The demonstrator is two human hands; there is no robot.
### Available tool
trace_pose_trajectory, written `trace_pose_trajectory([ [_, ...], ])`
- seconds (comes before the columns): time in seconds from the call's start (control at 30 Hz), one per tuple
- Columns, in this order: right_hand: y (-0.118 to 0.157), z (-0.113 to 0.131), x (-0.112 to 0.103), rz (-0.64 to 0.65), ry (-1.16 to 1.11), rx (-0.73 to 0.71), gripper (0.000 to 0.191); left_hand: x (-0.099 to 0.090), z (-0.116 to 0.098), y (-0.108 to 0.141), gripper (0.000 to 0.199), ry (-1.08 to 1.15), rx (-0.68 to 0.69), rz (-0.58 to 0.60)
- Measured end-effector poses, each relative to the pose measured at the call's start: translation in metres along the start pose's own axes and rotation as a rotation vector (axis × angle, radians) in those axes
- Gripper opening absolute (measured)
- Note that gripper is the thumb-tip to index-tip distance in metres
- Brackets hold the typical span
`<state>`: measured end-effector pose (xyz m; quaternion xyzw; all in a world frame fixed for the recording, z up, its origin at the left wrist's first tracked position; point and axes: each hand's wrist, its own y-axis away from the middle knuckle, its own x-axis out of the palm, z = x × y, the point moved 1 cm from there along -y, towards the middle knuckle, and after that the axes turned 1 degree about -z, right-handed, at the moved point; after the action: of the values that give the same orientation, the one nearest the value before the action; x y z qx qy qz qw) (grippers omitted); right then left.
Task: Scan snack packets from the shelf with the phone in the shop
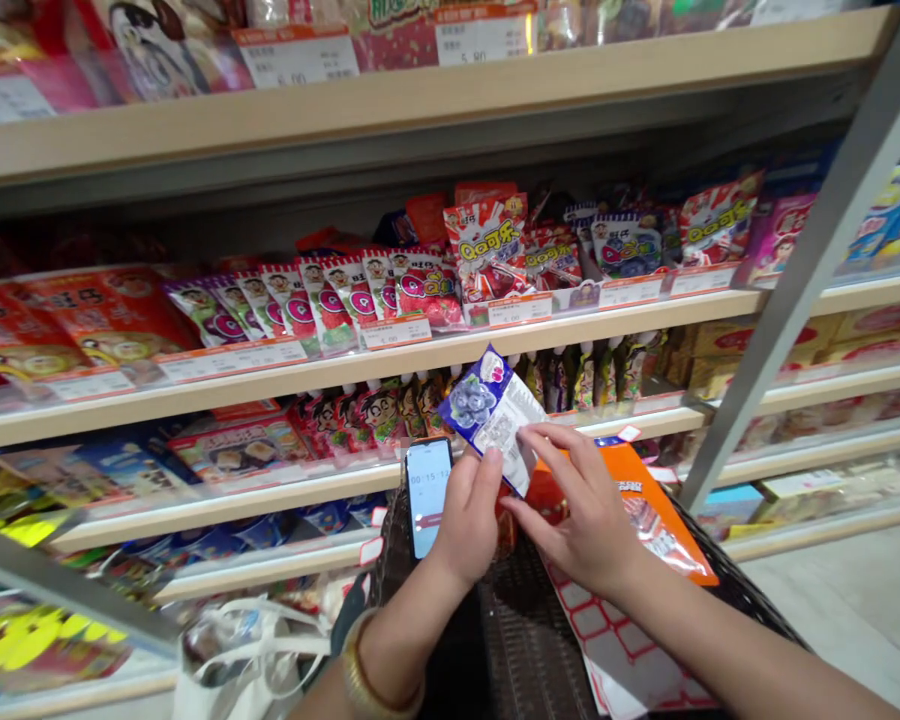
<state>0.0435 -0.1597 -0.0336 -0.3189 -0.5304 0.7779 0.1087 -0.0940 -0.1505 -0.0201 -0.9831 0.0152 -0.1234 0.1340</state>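
Note:
A small blue and white gummy candy bag [521,410] with blueberries printed on it is held up over a dark woven basket [529,640]. My left hand [469,515] is closed on its lower edge, the thumb pressed on the printed panel. My right hand [585,500] grips the bag's right side, its fingertips at the edge. Below my right hand, an orange snack packet [664,515] lies in the basket, above a white package with a red line pattern [622,640]. Just left of my left hand, a phone [428,500] shows a running-time display.
Ahead stands a shelf [570,330] with rows of gummy bags [345,290] and orange packets [97,320]. Pouches [379,410] stand on the level below. A grey metal post [802,270] slants at the right. At the lower left hangs a white bag [251,650].

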Motion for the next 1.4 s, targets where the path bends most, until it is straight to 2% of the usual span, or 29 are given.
trace_pose_trajectory([
  [0.07, -0.009, 0.000, -0.008, -0.080, -0.038, 0.010, 0.053, 0.010, -0.015, 0.005, 0.040, -0.145, 0.113, 0.140],
  [0.13, -0.019, -0.004, -0.019, -0.154, -0.113, 0.079, 0.047, 0.017, -0.028, 0.005, 0.046, -0.271, 0.233, 0.218],
  [0.2, -0.030, -0.010, -0.032, -0.231, -0.252, 0.226, 0.039, 0.022, -0.038, 0.000, 0.050, -0.428, 0.368, 0.184],
  [0.3, -0.049, -0.026, -0.051, -0.289, -0.524, 0.443, 0.024, 0.031, -0.048, -0.019, 0.044, -0.633, 0.560, 0.069],
  [0.37, -0.064, -0.041, -0.063, -0.259, -0.667, 0.510, 0.021, 0.042, -0.051, -0.038, 0.043, -0.610, 0.587, 0.086],
  [0.47, -0.089, -0.074, -0.076, -0.247, -0.722, 0.556, 0.028, 0.067, -0.055, -0.073, 0.043, -0.474, 0.549, 0.214],
  [0.57, -0.118, -0.119, -0.088, -0.348, -0.572, 0.557, 0.035, 0.097, -0.059, -0.116, 0.041, -0.468, 0.597, 0.269],
  [0.67, -0.148, -0.163, -0.098, -0.509, -0.301, 0.589, 0.042, 0.128, -0.060, -0.160, 0.043, -0.535, 0.609, 0.303],
  [0.77, -0.171, -0.195, -0.106, -0.471, -0.002, 0.607, 0.025, 0.156, -0.059, -0.196, 0.044, -0.609, 0.562, 0.262],
  [0.87, -0.182, -0.215, -0.110, -0.358, 0.193, 0.629, 0.010, 0.176, -0.057, -0.216, 0.046, -0.658, 0.527, 0.220],
  [0.93, -0.183, -0.226, -0.111, -0.258, 0.279, 0.612, 0.015, 0.183, -0.055, -0.222, 0.046, -0.734, 0.497, 0.210],
  [1.0, -0.180, -0.234, -0.111, -0.164, 0.336, 0.568, 0.018, 0.186, -0.053, -0.223, 0.045, -0.915, 0.483, 0.222],
  [1.07, -0.176, -0.239, -0.110, -0.102, 0.363, 0.517, 0.019, 0.186, -0.051, -0.222, 0.044, -1.090, 0.485, 0.253],
  [1.13, -0.171, -0.241, -0.108, -0.061, 0.379, 0.460, 0.021, 0.185, -0.049, -0.219, 0.039, -1.167, 0.490, 0.278],
  [1.27, -0.164, -0.242, -0.101, -0.011, 0.431, 0.355, 0.029, 0.188, -0.045, -0.211, 0.030, -1.278, 0.514, 0.269],
  [1.4, -0.158, -0.243, -0.096, -0.039, 0.480, 0.312, 0.032, 0.190, -0.042, -0.201, 0.034, -1.503, 0.645, 0.231],
])
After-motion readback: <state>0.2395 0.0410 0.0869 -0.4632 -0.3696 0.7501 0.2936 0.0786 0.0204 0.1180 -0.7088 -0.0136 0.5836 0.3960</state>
